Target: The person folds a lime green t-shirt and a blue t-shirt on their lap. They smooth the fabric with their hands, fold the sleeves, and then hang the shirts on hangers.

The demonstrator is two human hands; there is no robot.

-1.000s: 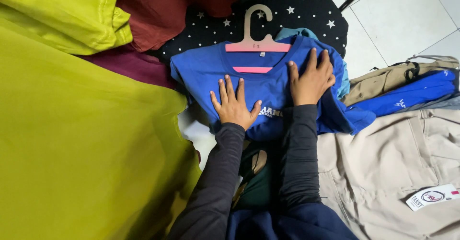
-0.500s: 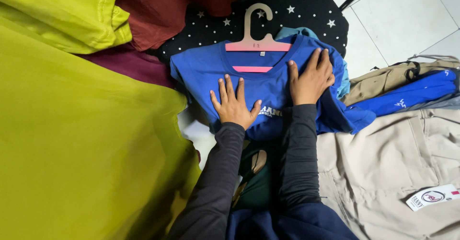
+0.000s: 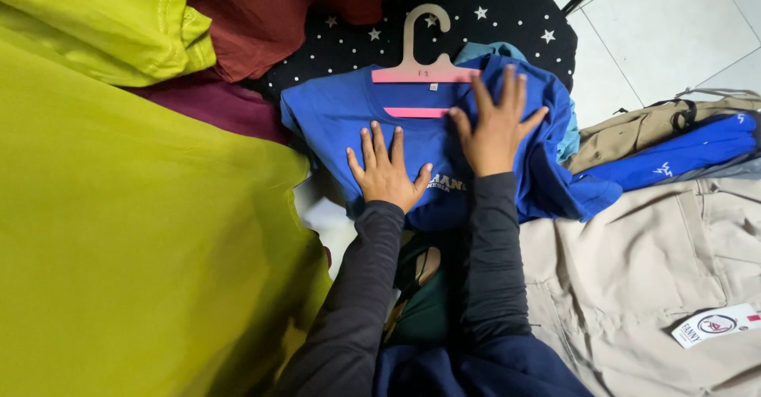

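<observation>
- Two hands lie flat with fingers spread on a blue T-shirt [image 3: 349, 123]; the left hand [image 3: 386, 173] rests on its chest, the right hand [image 3: 495, 127] just beside the collar, neither grasping anything.
- The shirt hangs on a pink hanger [image 3: 418, 68], just beyond the fingertips, over a black star-print cloth [image 3: 507, 16].
- Judged step: smoothing the shirt flat.
- A next move would call for even pressure outward toward the rumpled sleeve right of the right hand.
- Beige trousers [image 3: 634, 286] lie to the right, a yellow-green fabric [image 3: 135, 230] to the left.
</observation>
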